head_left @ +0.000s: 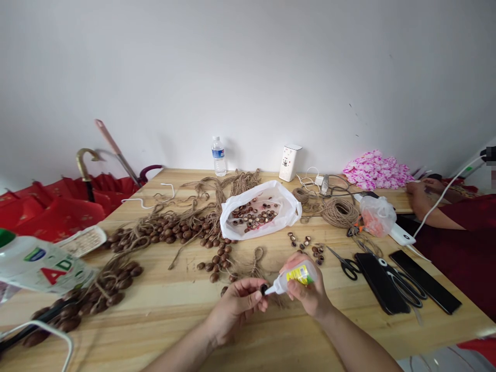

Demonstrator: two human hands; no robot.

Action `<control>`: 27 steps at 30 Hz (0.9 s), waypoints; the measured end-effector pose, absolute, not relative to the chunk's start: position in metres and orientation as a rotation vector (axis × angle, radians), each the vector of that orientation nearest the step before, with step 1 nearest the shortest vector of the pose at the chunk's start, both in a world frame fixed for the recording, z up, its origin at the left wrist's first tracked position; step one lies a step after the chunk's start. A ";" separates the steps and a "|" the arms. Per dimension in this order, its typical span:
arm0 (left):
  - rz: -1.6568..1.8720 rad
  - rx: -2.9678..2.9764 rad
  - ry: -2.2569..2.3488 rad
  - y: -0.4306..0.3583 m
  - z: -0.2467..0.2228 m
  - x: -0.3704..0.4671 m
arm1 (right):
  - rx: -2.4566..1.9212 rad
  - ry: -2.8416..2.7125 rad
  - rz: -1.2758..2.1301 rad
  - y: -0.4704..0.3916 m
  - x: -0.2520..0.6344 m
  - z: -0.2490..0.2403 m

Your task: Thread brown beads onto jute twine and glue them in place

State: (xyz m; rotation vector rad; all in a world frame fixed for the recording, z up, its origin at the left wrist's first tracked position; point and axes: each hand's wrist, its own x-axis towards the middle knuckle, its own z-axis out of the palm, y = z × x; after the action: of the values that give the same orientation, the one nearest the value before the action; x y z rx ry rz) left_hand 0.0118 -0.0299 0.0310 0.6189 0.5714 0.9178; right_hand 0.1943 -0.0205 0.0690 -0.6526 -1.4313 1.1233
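Observation:
Between the thumb and fingers of my left hand [240,305] is a small dark nut shell half [264,289], its hollow side facing right. My right hand [310,297] is wrapped round a clear glue bottle [298,275] with a yellow label, tilted so that its white nozzle meets or nearly meets the shell. Whether glue is flowing is too small to see. Beyond my hands lies a twine loop [257,258]. Several loose shell halves [318,253] rest behind the bottle, and a white plastic bag [259,212] holds many more.
Brown nuts strung on twine [170,227] spread across the left. Scissors [346,266], a black phone [382,284] and a twine coil [340,213] lie on the right. A water bottle [219,157] and a white box [290,163] stand by the wall. Another person's arm [430,206] is at far right.

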 end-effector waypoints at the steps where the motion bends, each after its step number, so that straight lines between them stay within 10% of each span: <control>1: 0.916 0.619 0.575 -0.030 0.031 0.012 | -0.652 -1.426 1.137 -0.021 0.194 0.069; 27: 0.905 0.631 0.622 -0.030 0.034 0.012 | -0.591 -1.387 1.271 -0.020 0.192 0.071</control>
State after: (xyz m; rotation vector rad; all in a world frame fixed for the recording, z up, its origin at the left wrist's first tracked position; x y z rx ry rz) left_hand 0.0123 -0.0296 0.0336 0.6312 0.6221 0.9050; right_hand 0.1919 -0.0199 0.0711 -0.5913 -1.3871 1.2712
